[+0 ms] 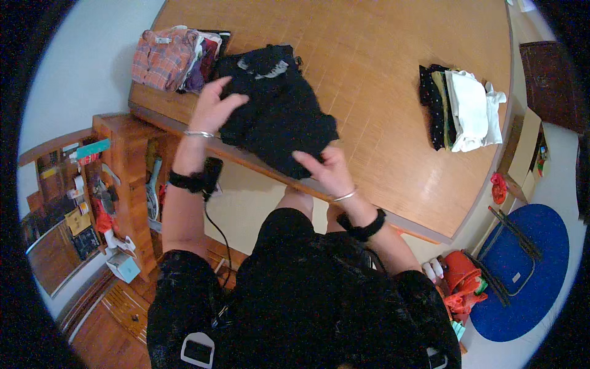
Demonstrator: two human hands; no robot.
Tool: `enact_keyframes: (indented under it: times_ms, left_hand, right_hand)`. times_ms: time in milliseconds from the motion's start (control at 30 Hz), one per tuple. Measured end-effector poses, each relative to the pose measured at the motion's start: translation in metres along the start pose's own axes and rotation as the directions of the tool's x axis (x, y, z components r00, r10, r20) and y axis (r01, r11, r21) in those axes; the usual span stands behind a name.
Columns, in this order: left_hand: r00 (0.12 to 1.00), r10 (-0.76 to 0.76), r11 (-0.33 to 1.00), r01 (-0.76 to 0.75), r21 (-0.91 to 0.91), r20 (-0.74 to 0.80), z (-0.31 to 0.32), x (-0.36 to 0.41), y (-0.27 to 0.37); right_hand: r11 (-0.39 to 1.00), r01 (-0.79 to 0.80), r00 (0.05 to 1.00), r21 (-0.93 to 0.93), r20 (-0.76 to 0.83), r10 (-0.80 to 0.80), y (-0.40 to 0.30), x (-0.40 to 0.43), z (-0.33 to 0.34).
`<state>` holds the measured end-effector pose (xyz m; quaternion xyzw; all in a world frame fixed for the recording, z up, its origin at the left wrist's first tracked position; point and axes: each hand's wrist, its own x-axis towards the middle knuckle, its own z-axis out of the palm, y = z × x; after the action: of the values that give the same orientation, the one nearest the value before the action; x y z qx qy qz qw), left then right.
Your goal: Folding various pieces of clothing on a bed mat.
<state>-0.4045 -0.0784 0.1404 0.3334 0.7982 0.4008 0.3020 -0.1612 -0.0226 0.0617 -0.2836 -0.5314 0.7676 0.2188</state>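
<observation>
A black garment (276, 110) with a pale print near its far end lies on the wooden tabletop (378, 55), close to the near edge. My left hand (214, 108) is at its left side, thumb and fingers spread apart over the cloth. At the garment's lower right edge is my right hand (329, 170), its thumb over the fabric. Its other fingers are partly hidden, so whether they pinch the cloth is unclear. Just past my left hand stands a stack of folded clothes (163, 60), a plaid shirt on top.
A second clothes pile (468, 108), white on top, sits at the table's right side. A wooden cabinet (131, 184) adjoins the table's left end. On the right floor are a folded blue round table (539, 276) and a red bucket (461, 270). A cable (226, 235) hangs from my left wrist.
</observation>
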Motion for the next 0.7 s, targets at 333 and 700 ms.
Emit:
enact_keyframes:
  times_ms: [333,700]
  left_hand:
    - [0.966,0.259,0.699,-0.184,0.691,-0.004,-0.004,0.100,-0.135]
    - [0.979,0.182,0.654,-0.048,0.755,-0.095,0.097,0.019,-0.129]
  right_hand:
    - [0.583,0.296,0.851,-0.757,0.486,0.199,0.044,-0.019,0.011]
    - [-0.016,-0.126,0.990,-0.992,-0.127,0.063,0.049,-0.031,-0.259]
